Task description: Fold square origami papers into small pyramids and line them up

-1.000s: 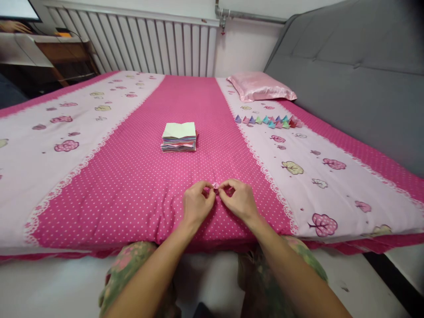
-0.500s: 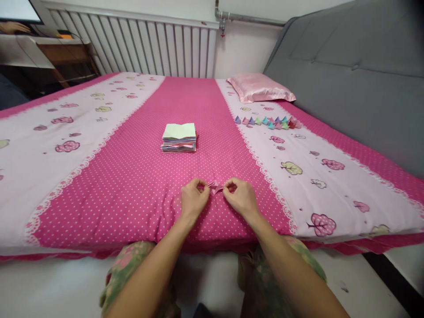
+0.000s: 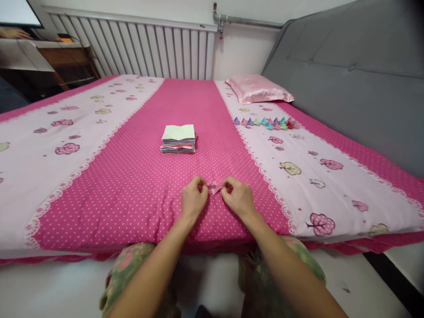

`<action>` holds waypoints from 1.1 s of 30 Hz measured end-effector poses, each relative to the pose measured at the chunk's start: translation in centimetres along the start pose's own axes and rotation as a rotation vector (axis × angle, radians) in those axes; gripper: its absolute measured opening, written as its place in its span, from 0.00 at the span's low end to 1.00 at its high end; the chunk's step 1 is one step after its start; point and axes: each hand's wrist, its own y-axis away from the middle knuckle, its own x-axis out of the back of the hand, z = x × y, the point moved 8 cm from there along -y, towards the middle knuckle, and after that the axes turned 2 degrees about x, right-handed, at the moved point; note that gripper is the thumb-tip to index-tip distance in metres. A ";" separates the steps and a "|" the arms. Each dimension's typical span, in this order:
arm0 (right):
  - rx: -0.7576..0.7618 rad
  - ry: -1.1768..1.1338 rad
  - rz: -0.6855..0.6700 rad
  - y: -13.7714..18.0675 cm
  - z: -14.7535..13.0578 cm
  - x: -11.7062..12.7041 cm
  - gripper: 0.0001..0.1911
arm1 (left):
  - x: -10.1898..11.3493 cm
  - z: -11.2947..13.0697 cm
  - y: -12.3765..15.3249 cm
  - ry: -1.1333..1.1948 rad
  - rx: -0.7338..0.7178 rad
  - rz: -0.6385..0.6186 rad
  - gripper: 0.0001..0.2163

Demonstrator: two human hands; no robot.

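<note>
A small pink folded paper (image 3: 214, 188) is stretched between my two hands, just above the pink polka-dot part of the bed. My left hand (image 3: 194, 196) pinches its left end between thumb and fingers. At its right end, my right hand (image 3: 237, 195) holds on with the same kind of pinch. The fingertips partly cover the paper, so its full shape is hard to make out. Beyond my hands lies a stack of square coloured paper (image 3: 179, 140), pale green on top. Several small folded paper pieces (image 3: 263, 122) in mixed colours stand in rows to the right.
The bedspread (image 3: 132, 185) covers the wide bed before me. A pink pillow (image 3: 258, 89) rests at the far right against the grey headboard (image 3: 347, 70). Behind the bed is a white radiator (image 3: 139, 46). Another person's hand (image 3: 15, 33) is at a desk, far left.
My fingers have shifted slightly on the pink paper, whose middle now looks flatter with a point facing down. Both hands stay in nearly the same place.
</note>
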 end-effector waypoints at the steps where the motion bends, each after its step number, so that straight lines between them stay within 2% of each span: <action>1: 0.032 0.035 -0.002 0.1 -0.3 0.0 0.09 | -0.1 0.3 0.1 -0.031 -0.039 -0.006 0.07; 5: 0.117 0.132 -0.039 0.3 -1.2 -0.2 0.11 | -0.6 1.1 0.4 -0.152 -0.141 -0.047 0.09; 13: 0.119 0.198 -0.097 0.7 -1.5 -0.3 0.12 | -0.9 1.2 0.5 -0.410 -0.113 -0.109 0.09; 22: 0.126 0.171 -0.165 0.8 -0.9 -1.6 0.16 | -1.8 1.9 0.7 -0.361 -0.214 -0.163 0.09; 28: 0.188 0.216 -0.231 1.0 -1.4 -2.1 0.19 | -2.4 1.9 0.5 -0.345 -0.203 -0.218 0.11; 33: 0.199 0.203 -0.252 1.0 -1.1 -2.3 0.19 | -2.4 1.7 0.4 -0.353 -0.179 -0.168 0.10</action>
